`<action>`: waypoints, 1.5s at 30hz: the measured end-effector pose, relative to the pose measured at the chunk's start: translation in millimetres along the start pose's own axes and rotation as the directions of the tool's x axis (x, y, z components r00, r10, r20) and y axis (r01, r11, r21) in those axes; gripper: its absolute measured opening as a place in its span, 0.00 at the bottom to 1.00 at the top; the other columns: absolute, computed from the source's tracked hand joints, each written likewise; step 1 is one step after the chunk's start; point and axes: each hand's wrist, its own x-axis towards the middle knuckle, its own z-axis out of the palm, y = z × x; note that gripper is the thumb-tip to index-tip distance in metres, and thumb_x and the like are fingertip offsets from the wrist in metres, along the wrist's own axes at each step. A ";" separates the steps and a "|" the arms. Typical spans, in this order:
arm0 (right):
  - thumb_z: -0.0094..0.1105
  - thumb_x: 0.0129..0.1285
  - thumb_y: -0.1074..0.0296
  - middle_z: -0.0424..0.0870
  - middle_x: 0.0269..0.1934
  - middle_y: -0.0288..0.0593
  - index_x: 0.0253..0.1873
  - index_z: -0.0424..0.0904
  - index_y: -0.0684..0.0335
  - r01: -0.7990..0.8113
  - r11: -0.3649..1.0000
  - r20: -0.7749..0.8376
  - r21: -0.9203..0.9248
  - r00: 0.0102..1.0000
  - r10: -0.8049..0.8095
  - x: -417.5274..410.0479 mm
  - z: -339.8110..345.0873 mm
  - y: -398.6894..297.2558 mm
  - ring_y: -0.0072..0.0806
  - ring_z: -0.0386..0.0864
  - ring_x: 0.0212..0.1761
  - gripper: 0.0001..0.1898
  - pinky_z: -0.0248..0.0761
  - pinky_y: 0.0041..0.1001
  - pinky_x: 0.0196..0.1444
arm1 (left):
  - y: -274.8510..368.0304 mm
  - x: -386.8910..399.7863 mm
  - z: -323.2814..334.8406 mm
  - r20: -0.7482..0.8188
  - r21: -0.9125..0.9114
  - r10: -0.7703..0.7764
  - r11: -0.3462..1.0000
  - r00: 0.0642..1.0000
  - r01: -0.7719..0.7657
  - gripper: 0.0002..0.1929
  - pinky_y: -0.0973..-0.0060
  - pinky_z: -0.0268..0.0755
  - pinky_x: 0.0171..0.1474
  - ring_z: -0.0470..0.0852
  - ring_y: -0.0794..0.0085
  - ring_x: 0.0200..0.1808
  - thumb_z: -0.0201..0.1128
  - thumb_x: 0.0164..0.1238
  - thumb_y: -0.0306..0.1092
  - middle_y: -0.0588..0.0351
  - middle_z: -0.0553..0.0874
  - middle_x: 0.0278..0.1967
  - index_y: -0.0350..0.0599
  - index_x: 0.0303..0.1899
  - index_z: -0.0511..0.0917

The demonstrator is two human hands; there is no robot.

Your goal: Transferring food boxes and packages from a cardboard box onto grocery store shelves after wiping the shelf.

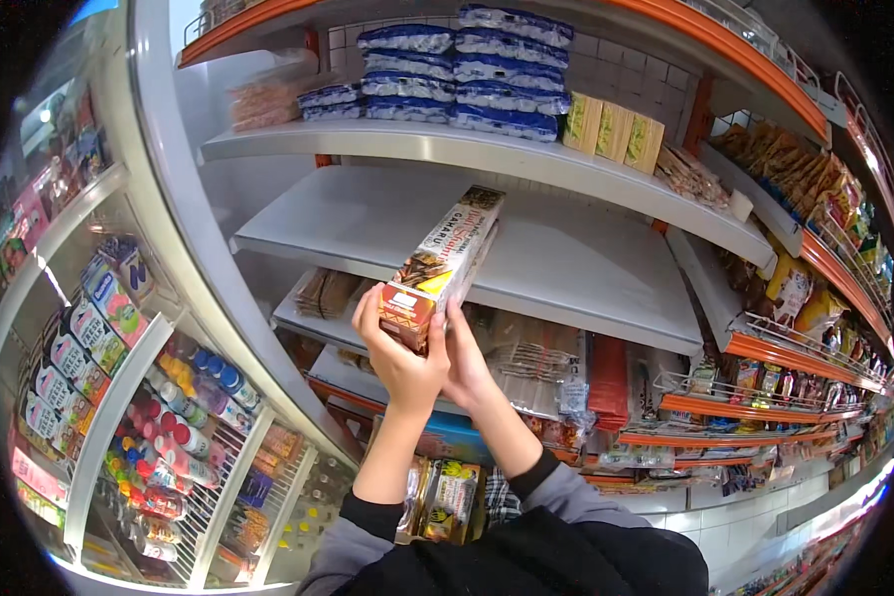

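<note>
A long printed carton [447,249] is held between my two hands, tilted away from me over a grey metal shelf [588,261]. My left hand [398,354] has its fingers and thumb around the carton's near left end. On the near right side, my right hand [465,365] is against the carton, its palm partly hidden behind the left hand. Whether the carton's far end touches the shelf, I cannot tell. Below my forearms, more printed packages [451,499] stand in an open box.
Stacked blue-and-white plastic packs [510,82] and yellow-green boxes [611,134] fill part of the upper shelf [432,141]. A glass-front fridge with milk cartons [93,328] and bottles [186,436] stands left. Orange-edged snack shelves [790,354] curve along the right. Bundled clear bags [536,357] lie below.
</note>
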 end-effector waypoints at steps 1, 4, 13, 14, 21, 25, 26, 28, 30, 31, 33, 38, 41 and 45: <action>0.44 0.65 0.49 0.70 0.54 0.45 0.60 0.60 0.62 -0.075 0.988 -0.113 -0.134 0.992 0.061 -8.5 -3.1 -4.5 0.31 0.69 0.55 0.26 0.60 0.31 0.60 | -1.7 -0.3 5.0 0.002 0.007 0.006 1.000 1.000 -0.006 0.33 0.61 0.57 0.58 0.65 0.51 0.56 0.62 0.55 0.33 0.39 0.63 0.53 0.34 0.59 0.53; 0.43 0.66 0.56 0.66 0.57 0.46 0.60 0.60 0.66 0.186 0.859 -0.161 -0.477 0.942 -0.294 -38.6 -7.5 -14.4 0.30 0.65 0.59 0.23 0.56 0.31 0.63 | -6.5 -2.5 19.6 0.002 -0.013 -0.006 1.000 1.000 0.006 0.35 0.62 0.56 0.59 0.64 0.52 0.57 0.61 0.56 0.37 0.40 0.63 0.54 0.33 0.60 0.51; 0.31 0.69 0.50 0.49 0.67 0.51 0.66 0.49 0.68 0.457 0.354 0.064 -0.816 0.679 -0.731 17.0 -4.8 -53.8 0.37 0.43 0.70 0.30 0.35 0.30 0.69 | -7.3 -1.8 47.4 0.067 -0.537 -0.270 0.802 0.961 0.263 0.39 0.65 0.52 0.62 0.62 0.58 0.60 0.37 0.64 0.63 0.42 0.61 0.60 0.32 0.62 0.50; 0.31 0.69 0.50 0.49 0.67 0.51 0.66 0.49 0.68 0.458 0.354 0.065 -0.816 0.681 -0.729 25.7 -6.2 -52.7 0.37 0.43 0.70 0.30 0.35 0.30 0.69 | -8.4 1.9 44.5 0.147 -0.660 -0.428 0.629 0.891 0.411 0.40 0.67 0.52 0.63 0.62 0.61 0.61 0.32 0.65 0.64 0.44 0.62 0.61 0.33 0.62 0.52; 0.31 0.66 0.41 0.47 0.68 0.45 0.68 0.44 0.64 0.460 0.521 0.000 -0.719 0.749 -0.662 50.2 -3.1 -48.7 0.32 0.44 0.70 0.36 0.40 0.27 0.68 | -19.9 36.2 42.9 0.651 -0.571 -0.494 0.180 0.576 0.801 0.37 0.71 0.62 0.58 0.71 0.66 0.56 0.37 0.64 0.64 0.50 0.73 0.55 0.36 0.58 0.65; 0.34 0.64 0.39 0.49 0.67 0.43 0.69 0.42 0.60 0.398 0.784 -0.047 -0.477 0.879 -0.475 31.9 14.6 -52.6 0.30 0.52 0.67 0.37 0.49 0.27 0.64 | -16.6 36.2 47.7 0.674 -0.515 -0.492 0.222 0.551 0.828 0.32 0.73 0.66 0.53 0.75 0.69 0.51 0.39 0.66 0.60 0.54 0.76 0.51 0.39 0.55 0.68; 0.35 0.64 0.39 0.51 0.66 0.43 0.69 0.42 0.60 0.316 0.831 -0.082 -0.457 0.916 -0.394 27.9 18.3 -56.0 0.30 0.54 0.66 0.37 0.49 0.27 0.64 | -16.7 36.1 48.2 0.674 -0.517 -0.489 0.222 0.553 0.827 0.32 0.73 0.66 0.53 0.75 0.69 0.51 0.39 0.66 0.60 0.54 0.76 0.51 0.39 0.55 0.68; 0.36 0.64 0.39 0.52 0.66 0.43 0.69 0.42 0.60 0.235 0.868 -0.114 -0.437 0.943 -0.313 24.8 24.9 -57.9 0.30 0.55 0.65 0.37 0.50 0.27 0.64 | -18.4 35.5 48.6 0.717 -0.463 -0.495 0.188 0.491 0.866 0.30 0.73 0.67 0.52 0.76 0.70 0.49 0.39 0.67 0.59 0.54 0.77 0.49 0.40 0.54 0.69; 0.36 0.64 0.40 0.55 0.65 0.44 0.69 0.43 0.60 0.329 0.771 -0.138 -0.545 0.872 -0.470 26.0 27.4 -57.9 0.31 0.56 0.65 0.37 0.50 0.26 0.64 | -20.8 33.4 49.9 0.699 -0.487 -0.492 0.203 0.518 0.850 0.31 0.73 0.66 0.54 0.75 0.69 0.51 0.37 0.67 0.59 0.53 0.76 0.51 0.39 0.56 0.68; 0.37 0.64 0.41 0.55 0.65 0.44 0.69 0.43 0.60 0.354 0.733 -0.143 -0.581 0.842 -0.520 27.6 27.1 -56.6 0.31 0.57 0.65 0.36 0.50 0.26 0.64 | -22.1 31.6 50.2 0.687 -0.508 -0.479 0.220 0.546 0.833 0.32 0.73 0.65 0.55 0.74 0.69 0.53 0.36 0.67 0.59 0.53 0.75 0.53 0.39 0.57 0.66; 0.37 0.65 0.42 0.56 0.65 0.46 0.69 0.44 0.63 0.403 0.688 -0.065 -0.603 0.835 -0.546 26.6 21.4 -56.0 0.31 0.56 0.65 0.36 0.50 0.26 0.64 | -22.9 24.1 51.9 0.638 -0.580 -0.436 0.270 0.634 0.769 0.33 0.73 0.62 0.57 0.72 0.68 0.55 0.34 0.67 0.60 0.52 0.73 0.55 0.39 0.59 0.64; 0.40 0.66 0.49 0.55 0.65 0.51 0.67 0.47 0.70 0.386 0.545 0.038 -0.744 0.840 -0.542 -4.2 -5.7 -49.5 0.34 0.54 0.67 0.34 0.48 0.27 0.65 | -26.9 1.8 45.6 0.423 -0.631 -0.302 0.578 0.854 0.517 0.35 0.73 0.56 0.61 0.68 0.67 0.58 0.30 0.68 0.60 0.50 0.69 0.58 0.36 0.62 0.58; 0.50 0.63 0.58 0.58 0.64 0.53 0.65 0.52 0.71 0.373 0.317 0.172 -0.872 0.839 -0.516 -26.5 -23.4 -48.5 0.35 0.56 0.66 0.32 0.50 0.28 0.65 | -28.4 -20.9 24.5 0.387 -0.472 -0.198 0.797 0.901 0.378 0.29 0.74 0.59 0.58 0.70 0.70 0.55 0.40 0.70 0.51 0.49 0.71 0.55 0.33 0.60 0.61; 0.61 0.54 0.71 0.66 0.60 0.52 0.62 0.61 0.67 0.337 -0.095 0.329 -0.937 0.753 -0.570 -30.5 -35.1 -40.5 0.34 0.65 0.61 0.30 0.59 0.29 0.60 | -30.5 -37.3 25.2 0.331 -0.412 -0.329 0.793 0.884 0.449 0.20 0.75 0.63 0.55 0.73 0.70 0.52 0.50 0.68 0.36 0.50 0.76 0.51 0.31 0.56 0.67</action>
